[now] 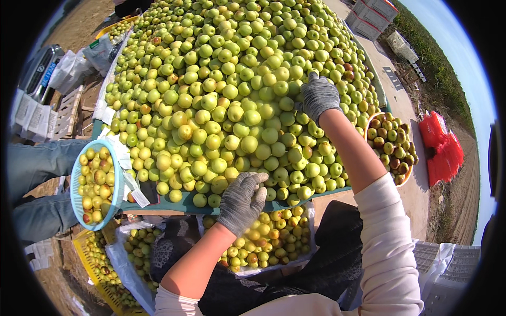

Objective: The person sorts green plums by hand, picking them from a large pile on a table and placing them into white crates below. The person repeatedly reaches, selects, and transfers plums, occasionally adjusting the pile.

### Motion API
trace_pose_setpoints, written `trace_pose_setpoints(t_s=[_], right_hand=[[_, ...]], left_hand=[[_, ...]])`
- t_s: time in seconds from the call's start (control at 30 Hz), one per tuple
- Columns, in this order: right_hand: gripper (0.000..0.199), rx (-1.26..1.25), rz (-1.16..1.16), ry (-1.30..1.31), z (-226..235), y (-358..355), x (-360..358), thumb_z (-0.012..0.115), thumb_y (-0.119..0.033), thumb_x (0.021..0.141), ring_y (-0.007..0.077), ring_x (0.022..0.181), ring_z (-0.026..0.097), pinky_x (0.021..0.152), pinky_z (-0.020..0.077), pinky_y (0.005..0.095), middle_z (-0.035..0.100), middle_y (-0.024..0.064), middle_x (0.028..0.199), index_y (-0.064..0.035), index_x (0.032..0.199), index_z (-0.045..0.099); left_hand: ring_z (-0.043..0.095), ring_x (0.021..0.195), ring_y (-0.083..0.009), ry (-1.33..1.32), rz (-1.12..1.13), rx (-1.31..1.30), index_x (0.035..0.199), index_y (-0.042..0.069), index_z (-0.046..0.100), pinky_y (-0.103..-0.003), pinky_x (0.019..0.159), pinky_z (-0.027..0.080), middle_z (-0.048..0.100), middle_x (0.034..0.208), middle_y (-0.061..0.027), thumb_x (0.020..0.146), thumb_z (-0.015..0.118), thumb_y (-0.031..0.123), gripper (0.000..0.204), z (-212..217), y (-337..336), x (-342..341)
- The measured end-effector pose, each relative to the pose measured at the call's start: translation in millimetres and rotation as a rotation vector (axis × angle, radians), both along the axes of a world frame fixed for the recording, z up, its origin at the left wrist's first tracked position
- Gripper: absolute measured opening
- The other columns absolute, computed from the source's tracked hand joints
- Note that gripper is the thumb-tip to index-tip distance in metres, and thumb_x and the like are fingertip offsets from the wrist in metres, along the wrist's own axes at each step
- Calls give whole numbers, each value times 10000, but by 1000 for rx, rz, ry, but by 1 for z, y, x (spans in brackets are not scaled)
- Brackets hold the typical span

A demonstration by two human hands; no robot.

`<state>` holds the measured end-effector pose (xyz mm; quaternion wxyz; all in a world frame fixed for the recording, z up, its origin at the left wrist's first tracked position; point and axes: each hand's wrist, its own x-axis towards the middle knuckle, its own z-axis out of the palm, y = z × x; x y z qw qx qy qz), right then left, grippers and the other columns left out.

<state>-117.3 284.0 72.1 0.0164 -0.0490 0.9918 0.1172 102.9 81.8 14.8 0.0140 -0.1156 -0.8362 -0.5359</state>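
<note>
A large heap of green jujubes [226, 100] covers the table in front of me, some tinged yellow or reddish brown. My right hand [319, 97], in a grey knit glove, rests on the heap's right side, thumb and forefinger apart among the jujubes. At the near table edge is my left hand [241, 203], gloved alike, above a lined crate [312, 231] of yellower jujubes. Its fingers curl inward; whatever they may hold is hidden.
A light-blue basket [120, 192] of ripe jujubes hangs at the left, beside a person's jeans [45, 163]. A round basket [399, 184] of browner fruit stands right. Below left is a yellow crate [87, 258]; red mesh bags [443, 152] lie far right.
</note>
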Motion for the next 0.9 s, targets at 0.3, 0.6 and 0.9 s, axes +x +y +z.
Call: trace_pose_setpoints(t_s=[0.3, 0.6, 0.9], right_hand=[[509, -388, 181, 103, 31, -16, 42, 765, -395, 730, 297, 921, 630, 822, 512, 411, 605, 134, 1024, -57, 1069, 591], [331, -1301, 251, -125, -7, -37, 32, 642, -295, 891, 177, 853, 617, 787, 511, 323, 656, 82, 905, -36, 1097, 624], [250, -319, 4, 214, 14, 5, -146, 602, -244, 843, 332, 998, 622, 837, 510, 437, 639, 173, 1075, -85, 1028, 656]], left_hand=[[626, 879, -175, -448, 10, 708, 1323, 65, 459, -296, 759, 536, 597, 1150, -78, 956, 526, 273, 427, -1, -8, -8], [515, 505, -117, -780, 189, 1451, 1011, 90, 600, -216, 406, 395, 576, 739, -29, 863, 641, 143, 163, 3, -32, -34], [425, 404, -89, -748, -4, 1432, 1037, 28, 594, -209, 357, 354, 552, 683, -35, 909, 551, 169, 196, 1, -42, -50]])
